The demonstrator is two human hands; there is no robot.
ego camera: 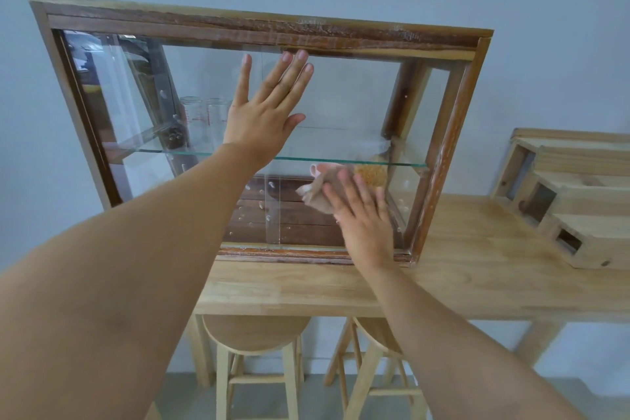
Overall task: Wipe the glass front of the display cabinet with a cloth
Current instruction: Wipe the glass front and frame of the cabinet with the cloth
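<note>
A wooden display cabinet (443, 153) with a glass front (341, 99) stands on a light wooden table. My left hand (266, 112) lies flat on the upper middle of the glass, fingers spread and holding nothing. My right hand (364, 215) presses a beige cloth (318, 193) against the lower right part of the glass. The cloth sticks out to the left of my fingers; the rest of it is hidden under my palm.
Inside the cabinet a glass shelf (143, 143) carries two clear measuring cups (204, 116); a pink cup (318, 169) and a tan item (370, 174) sit behind the cloth. A wooden box rack (562, 194) stands on the table (477, 283) at the right. Two stools (255, 341) stand below.
</note>
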